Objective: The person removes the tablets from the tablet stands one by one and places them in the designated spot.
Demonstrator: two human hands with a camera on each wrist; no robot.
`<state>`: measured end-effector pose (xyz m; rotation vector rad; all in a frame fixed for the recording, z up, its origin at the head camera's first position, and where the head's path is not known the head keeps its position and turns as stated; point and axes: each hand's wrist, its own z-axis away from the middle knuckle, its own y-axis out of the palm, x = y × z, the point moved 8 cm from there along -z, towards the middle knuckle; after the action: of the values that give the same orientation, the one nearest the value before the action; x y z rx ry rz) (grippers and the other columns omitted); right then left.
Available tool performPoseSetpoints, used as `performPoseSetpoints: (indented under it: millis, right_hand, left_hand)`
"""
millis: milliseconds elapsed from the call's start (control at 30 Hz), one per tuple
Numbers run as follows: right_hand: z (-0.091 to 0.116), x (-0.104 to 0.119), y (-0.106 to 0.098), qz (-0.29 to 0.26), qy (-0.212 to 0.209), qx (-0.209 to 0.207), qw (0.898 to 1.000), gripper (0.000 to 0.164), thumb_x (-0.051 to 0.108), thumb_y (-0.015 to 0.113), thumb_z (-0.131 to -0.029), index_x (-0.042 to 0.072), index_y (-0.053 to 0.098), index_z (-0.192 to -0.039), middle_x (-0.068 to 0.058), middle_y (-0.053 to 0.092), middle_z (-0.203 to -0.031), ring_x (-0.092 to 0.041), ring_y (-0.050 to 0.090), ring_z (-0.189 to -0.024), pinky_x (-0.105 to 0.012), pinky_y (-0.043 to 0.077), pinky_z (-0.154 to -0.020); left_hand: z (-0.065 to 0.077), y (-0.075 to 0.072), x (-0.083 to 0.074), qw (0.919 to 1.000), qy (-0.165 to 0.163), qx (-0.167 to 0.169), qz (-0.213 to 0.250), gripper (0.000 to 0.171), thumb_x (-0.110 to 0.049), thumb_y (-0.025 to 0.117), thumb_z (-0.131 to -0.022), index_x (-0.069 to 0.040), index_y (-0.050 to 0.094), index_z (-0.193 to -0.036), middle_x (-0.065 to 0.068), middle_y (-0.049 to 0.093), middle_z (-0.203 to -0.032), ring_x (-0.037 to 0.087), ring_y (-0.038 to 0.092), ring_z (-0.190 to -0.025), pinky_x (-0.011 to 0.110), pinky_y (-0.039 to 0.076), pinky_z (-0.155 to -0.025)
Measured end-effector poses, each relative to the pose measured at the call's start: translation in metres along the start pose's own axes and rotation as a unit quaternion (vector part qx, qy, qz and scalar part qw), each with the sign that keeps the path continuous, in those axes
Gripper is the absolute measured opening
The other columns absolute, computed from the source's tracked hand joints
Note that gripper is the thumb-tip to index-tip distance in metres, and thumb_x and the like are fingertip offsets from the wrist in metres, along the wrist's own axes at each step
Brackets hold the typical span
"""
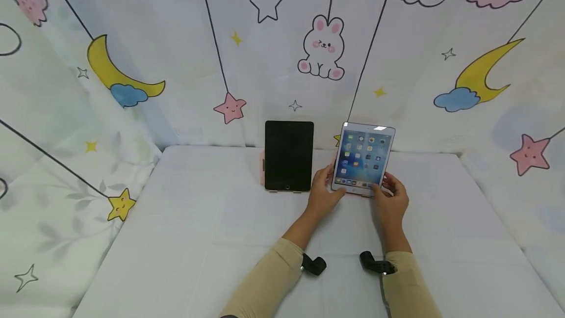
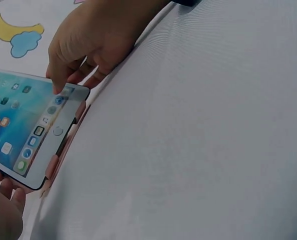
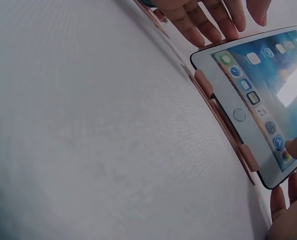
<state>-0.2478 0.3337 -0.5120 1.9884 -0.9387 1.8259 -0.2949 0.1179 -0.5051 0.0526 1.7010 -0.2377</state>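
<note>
A white-framed tablet (image 1: 364, 151) with a lit screen of app icons leans back on a pink stand, whose front lips (image 3: 203, 84) catch its lower edge. My left hand (image 1: 324, 188) holds its lower left side, fingers along the edge and thumb near the front corner. At the lower right, my right hand (image 1: 392, 200) pinches the tablet, thumb (image 2: 58, 82) on the front and fingers behind the edge. To the left stands a second tablet (image 1: 289, 156), its screen dark, on a stand with pink showing at its side.
Both tablets stand near the back edge of a white-covered table (image 1: 198, 239). A cartoon-printed cloth (image 1: 176, 38) hangs behind and at the sides. Each wrist wears a black camera, one of them the left wrist camera (image 1: 314, 264).
</note>
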Motion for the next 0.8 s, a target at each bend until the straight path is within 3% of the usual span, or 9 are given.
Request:
performPoseSetpoints:
  millis: [300,633,800]
  right_hand:
    - [-0.002,-0.008,-0.002,0.009,0.001,-0.016,1.000,0.044,0.011,0.073,-0.093,0.002,0.061,-0.134,0.001,0.057,-0.113,-0.006,0.053,-0.104,-0.006,0.048,-0.087]
    - [0.001,-0.005,0.003,0.038,-0.007,0.002,0.999,0.046,0.008,0.075,-0.090,0.001,0.059,-0.133,-0.006,0.056,-0.110,-0.009,0.053,-0.101,-0.007,0.046,-0.083]
    - [0.000,-0.004,0.003,0.061,-0.008,0.004,0.998,0.047,0.006,0.075,-0.089,0.001,0.058,-0.132,-0.008,0.056,-0.111,-0.011,0.053,-0.102,-0.008,0.046,-0.082]
  left_hand:
    - [0.001,0.005,0.006,0.9992,-0.005,-0.027,0.030,0.071,-0.007,0.074,-0.084,-0.009,0.049,-0.150,0.006,0.049,-0.139,0.016,0.050,-0.119,0.029,0.046,-0.105]
    - [0.002,0.001,0.014,0.9985,-0.001,-0.027,0.047,0.066,-0.005,0.072,-0.085,-0.011,0.053,-0.148,0.007,0.053,-0.132,0.016,0.052,-0.118,0.035,0.050,-0.106]
    - [0.002,-0.001,0.017,0.9979,0.011,-0.059,0.025,0.056,-0.002,0.069,-0.087,-0.008,0.060,-0.142,0.008,0.058,-0.126,0.017,0.057,-0.115,0.030,0.054,-0.102]
